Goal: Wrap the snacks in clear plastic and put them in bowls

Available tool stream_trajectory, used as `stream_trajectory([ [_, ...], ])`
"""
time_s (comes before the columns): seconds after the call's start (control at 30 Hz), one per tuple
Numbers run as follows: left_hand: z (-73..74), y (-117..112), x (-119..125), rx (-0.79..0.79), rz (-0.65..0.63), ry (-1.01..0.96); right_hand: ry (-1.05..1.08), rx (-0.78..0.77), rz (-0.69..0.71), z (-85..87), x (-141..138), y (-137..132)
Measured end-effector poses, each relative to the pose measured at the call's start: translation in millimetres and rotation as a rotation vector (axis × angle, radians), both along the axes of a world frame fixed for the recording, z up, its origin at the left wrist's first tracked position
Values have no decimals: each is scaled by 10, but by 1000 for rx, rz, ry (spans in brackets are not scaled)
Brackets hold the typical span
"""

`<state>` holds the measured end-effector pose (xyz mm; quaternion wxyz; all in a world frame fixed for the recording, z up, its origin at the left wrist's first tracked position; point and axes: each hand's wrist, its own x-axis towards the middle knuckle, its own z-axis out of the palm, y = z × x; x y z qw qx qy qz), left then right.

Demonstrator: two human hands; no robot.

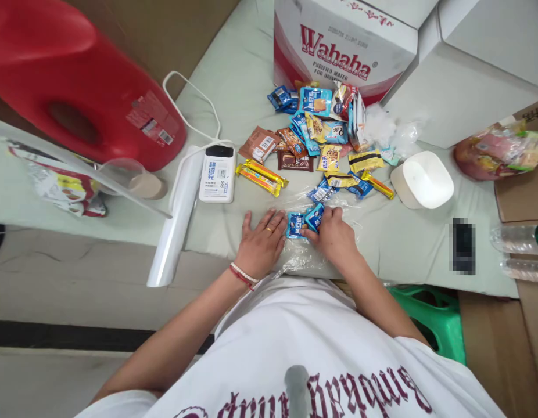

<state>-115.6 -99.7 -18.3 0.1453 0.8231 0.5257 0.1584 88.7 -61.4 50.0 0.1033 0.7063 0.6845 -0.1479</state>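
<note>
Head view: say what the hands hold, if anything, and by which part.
The right hand appears to hold the tilted blue packet by its right-hand side. The left hand lies flat, holding nothing.

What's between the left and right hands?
Head view: two blue packets, side by side, with clear plastic around them. The one farther from the left hand touches the right hand.

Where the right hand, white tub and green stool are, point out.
Right hand [337,237]: head view, back of the hand.
White tub [426,177]: head view, its inside.
Green stool [450,330]: head view, its side.
</note>
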Motion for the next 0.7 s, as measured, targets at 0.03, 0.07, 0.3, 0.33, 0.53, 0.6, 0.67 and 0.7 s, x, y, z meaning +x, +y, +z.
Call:
stream_trajectory([
  [0.03, -3, 0, -5, 4, -5, -1, -4, -11, 15, -17, -8, -16],
  [0.07, -5, 3, -11, 5, -12, -2, -4, -27, 31, -21, 10, -22],
  [0.3, 14, 17, -12, -11, -13, -33, -61, -90, 18, 60, 246, 11],
  [0.33, 18, 16, -10, -12, -10, -36, -65, -88, 10, 61, 237, 10],
  [0.53, 12, 13, -9, -12, -3, -40, -34, -111, 73, 29, 198, 14],
  [0.6, -2, 11, -12, -7, -6, -43, -26, -135, 61, 14, 272, 27],
  [0.67, -17, 6, -13, -4, -15, -38, -2, -152, 52, 15, 369, 38],
  [0.7, -23, 3, -12, -3, -17, -34, 14, -154, 55, 29, 413, 41],
])
